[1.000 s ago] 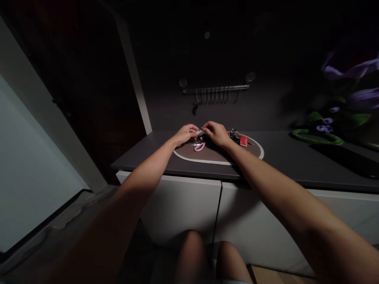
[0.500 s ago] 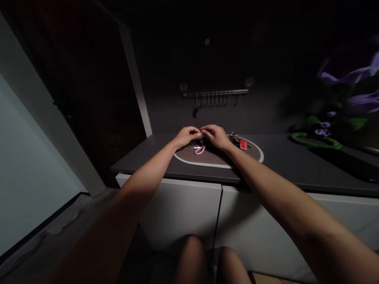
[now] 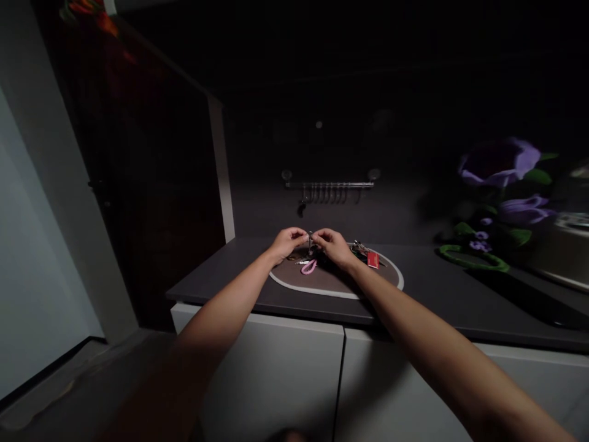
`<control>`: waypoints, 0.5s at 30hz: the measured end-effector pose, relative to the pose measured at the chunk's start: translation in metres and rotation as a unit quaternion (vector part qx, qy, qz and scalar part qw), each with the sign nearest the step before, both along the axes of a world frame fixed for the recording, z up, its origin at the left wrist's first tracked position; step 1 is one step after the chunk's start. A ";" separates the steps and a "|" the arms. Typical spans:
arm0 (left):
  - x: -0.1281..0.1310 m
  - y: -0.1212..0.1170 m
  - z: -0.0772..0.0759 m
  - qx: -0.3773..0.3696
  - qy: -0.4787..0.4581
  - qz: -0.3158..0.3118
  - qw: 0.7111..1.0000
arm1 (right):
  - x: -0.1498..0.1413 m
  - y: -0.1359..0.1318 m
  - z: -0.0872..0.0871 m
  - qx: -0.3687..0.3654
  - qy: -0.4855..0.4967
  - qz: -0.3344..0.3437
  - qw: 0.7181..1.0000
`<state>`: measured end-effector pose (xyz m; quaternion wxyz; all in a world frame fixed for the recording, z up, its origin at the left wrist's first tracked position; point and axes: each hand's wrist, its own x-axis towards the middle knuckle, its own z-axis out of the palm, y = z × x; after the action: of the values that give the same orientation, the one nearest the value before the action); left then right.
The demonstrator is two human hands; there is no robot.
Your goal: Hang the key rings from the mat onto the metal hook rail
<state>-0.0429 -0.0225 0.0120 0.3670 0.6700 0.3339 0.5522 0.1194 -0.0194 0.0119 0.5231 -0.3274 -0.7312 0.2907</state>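
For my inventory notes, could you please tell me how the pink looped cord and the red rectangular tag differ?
The pink looped cord is a slim band around an open middle; the red rectangular tag is solid-faced. The cord lies left of the right hand, the tag right of it. Both are on the oval brown mat with a white rim.

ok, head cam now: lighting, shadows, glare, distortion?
Head view: dim overall, back wall nearly black higher up, soft shadow across the white cabinet doors. Head view: small highlights on the clear rail, no harsh glare. Head view: likely wide-angle distortion, dark door leaning. Head view: small metallic item between left grip and right grip too small and dim to identify.
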 end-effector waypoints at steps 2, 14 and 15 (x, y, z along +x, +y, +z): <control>0.001 0.000 0.000 -0.003 -0.006 0.000 1.000 | 0.000 -0.002 0.001 0.002 0.001 -0.001 1.000; 0.004 0.008 -0.004 0.045 0.026 0.101 0.994 | -0.008 0.014 0.016 0.005 0.046 -0.061 0.997; 0.004 0.009 -0.005 0.049 0.038 0.114 0.992 | -0.009 0.018 0.021 0.005 0.046 -0.068 0.997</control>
<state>-0.0391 -0.0136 0.0075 0.2551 0.6653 0.3943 0.5804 0.1104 -0.0013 0.0326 0.5766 -0.3603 -0.6835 0.2655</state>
